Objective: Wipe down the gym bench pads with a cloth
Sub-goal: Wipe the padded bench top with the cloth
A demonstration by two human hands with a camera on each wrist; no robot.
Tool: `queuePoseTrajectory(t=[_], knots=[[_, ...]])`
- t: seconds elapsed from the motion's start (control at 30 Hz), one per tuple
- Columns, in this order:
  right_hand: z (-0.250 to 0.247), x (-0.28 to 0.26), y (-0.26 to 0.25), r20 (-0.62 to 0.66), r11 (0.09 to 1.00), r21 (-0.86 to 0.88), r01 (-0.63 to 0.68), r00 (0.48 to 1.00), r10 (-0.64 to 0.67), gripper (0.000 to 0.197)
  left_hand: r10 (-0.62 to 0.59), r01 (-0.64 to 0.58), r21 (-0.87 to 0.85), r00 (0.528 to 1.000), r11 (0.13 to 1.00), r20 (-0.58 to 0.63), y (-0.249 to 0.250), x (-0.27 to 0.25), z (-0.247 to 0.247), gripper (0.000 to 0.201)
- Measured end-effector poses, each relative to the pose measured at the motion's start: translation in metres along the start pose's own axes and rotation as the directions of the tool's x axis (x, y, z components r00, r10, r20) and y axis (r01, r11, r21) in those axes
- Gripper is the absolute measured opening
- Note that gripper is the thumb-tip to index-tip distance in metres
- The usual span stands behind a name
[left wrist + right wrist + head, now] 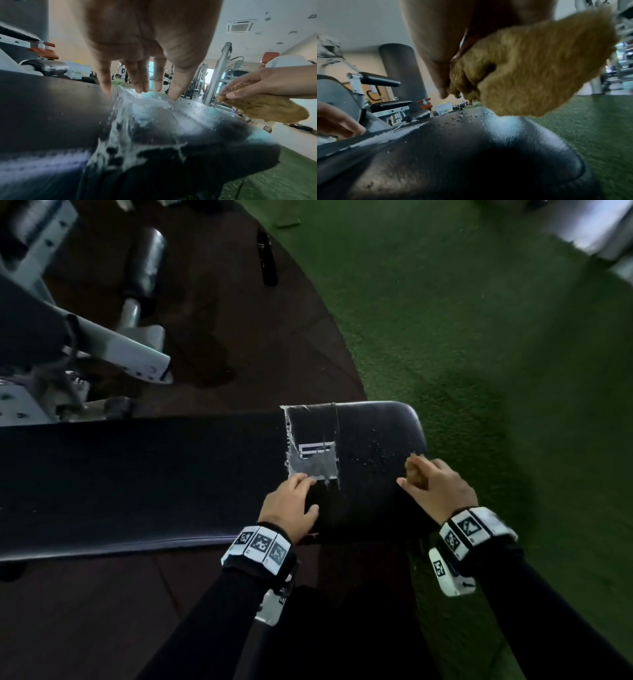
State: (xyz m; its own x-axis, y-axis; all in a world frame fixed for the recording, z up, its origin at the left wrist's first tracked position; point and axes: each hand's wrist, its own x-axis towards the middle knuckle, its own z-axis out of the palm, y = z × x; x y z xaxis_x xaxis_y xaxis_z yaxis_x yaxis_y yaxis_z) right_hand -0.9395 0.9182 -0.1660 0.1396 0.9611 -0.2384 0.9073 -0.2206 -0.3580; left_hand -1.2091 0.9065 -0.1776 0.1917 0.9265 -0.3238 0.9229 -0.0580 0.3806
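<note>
A long black bench pad runs from the left to a rounded right end. A worn, shiny taped patch crosses it, with droplets to its right. My left hand rests on the pad, its straight fingers touching the near edge of the patch. My right hand hovers over the pad's right end and grips a bunched tan cloth. In the right wrist view the cloth hangs just above the wet pad. The head view hides most of the cloth under the fingers.
A grey machine frame with a padded roller stands behind the bench on the left. A black bottle lies on the dark rubber floor. Green turf spreads to the right of the bench end.
</note>
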Motion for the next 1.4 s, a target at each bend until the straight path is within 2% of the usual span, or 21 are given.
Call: queuePoseTrajectory(t=[0.17,0.23,0.3,0.33,0.47,0.57,0.67,0.73,0.83,0.93,1.0,1.1,1.2,1.3,1.33,1.4], knots=[[0.033,0.008,0.018,-0.069,0.990,0.096,0.101,0.993,-0.095,0.076,0.039,-0.032,0.102,0.997,0.994,-0.073,-0.026,0.013,0.043,0.061],[0.042,0.002,0.027,-0.159,0.973,0.069,0.218,0.966,-0.205,0.069,0.073,-0.054,0.139,0.989,0.989,-0.131,-0.033,0.014,0.059,0.058],[0.052,-0.005,0.036,-0.208,0.937,-0.053,0.344,0.914,-0.348,0.056,0.101,-0.057,0.193,0.969,0.980,-0.225,-0.038,0.014,0.074,0.057],[0.058,-0.007,0.039,-0.214,0.926,-0.084,0.368,0.901,-0.377,0.052,0.117,-0.058,0.212,0.953,0.976,-0.279,-0.040,0.014,0.079,0.058],[0.084,-0.007,0.039,-0.256,0.968,-0.099,0.232,0.934,-0.250,0.050,0.167,-0.076,0.221,0.888,0.972,-0.429,-0.045,0.016,0.092,0.061],[0.093,0.001,0.021,-0.303,0.981,-0.155,0.116,0.940,-0.159,0.049,0.169,-0.077,0.224,0.889,0.972,-0.426,-0.044,0.016,0.092,0.061],[0.098,0.010,-0.009,-0.273,0.979,-0.194,0.058,0.956,-0.110,0.048,0.153,-0.066,0.212,0.893,0.975,-0.424,-0.043,0.014,0.090,0.064],[0.107,0.010,-0.030,-0.226,0.970,-0.210,0.120,0.960,-0.167,0.047,0.153,-0.069,0.205,0.890,0.976,-0.430,-0.043,0.014,0.090,0.064],[0.122,-0.008,-0.046,-0.213,0.933,-0.220,0.286,0.919,-0.332,0.045,0.162,-0.075,0.205,0.879,0.976,-0.449,-0.045,0.015,0.091,0.062],[0.124,-0.043,-0.029,-0.247,0.887,-0.239,0.396,0.859,-0.449,0.044,0.163,-0.077,0.205,0.880,0.976,-0.446,-0.046,0.015,0.092,0.062],[0.118,-0.060,-0.004,-0.229,0.875,-0.253,0.413,0.853,-0.469,0.046,0.161,-0.074,0.203,0.877,0.976,-0.453,-0.045,0.013,0.091,0.063],[0.103,-0.060,0.033,-0.224,0.910,-0.216,0.354,0.889,-0.399,0.045,0.148,-0.060,0.200,0.875,0.978,-0.460,-0.042,0.013,0.090,0.063],[0.095,-0.036,0.046,-0.253,0.972,-0.131,0.196,0.941,-0.223,0.043,0.141,-0.047,0.204,0.871,0.978,-0.470,-0.040,0.012,0.090,0.062],[0.093,-0.003,0.028,-0.314,0.991,-0.125,0.041,0.946,-0.078,0.045,0.135,-0.038,0.210,0.873,0.977,-0.468,-0.039,0.012,0.091,0.063],[0.094,0.006,0.016,-0.312,0.989,-0.149,0.018,0.948,-0.065,0.045,0.133,-0.035,0.212,0.874,0.977,-0.468,-0.039,0.012,0.091,0.063],[0.101,0.017,-0.009,-0.272,0.982,-0.180,0.056,0.956,-0.105,0.046,0.128,-0.029,0.212,0.873,0.977,-0.471,-0.038,0.011,0.090,0.064]])
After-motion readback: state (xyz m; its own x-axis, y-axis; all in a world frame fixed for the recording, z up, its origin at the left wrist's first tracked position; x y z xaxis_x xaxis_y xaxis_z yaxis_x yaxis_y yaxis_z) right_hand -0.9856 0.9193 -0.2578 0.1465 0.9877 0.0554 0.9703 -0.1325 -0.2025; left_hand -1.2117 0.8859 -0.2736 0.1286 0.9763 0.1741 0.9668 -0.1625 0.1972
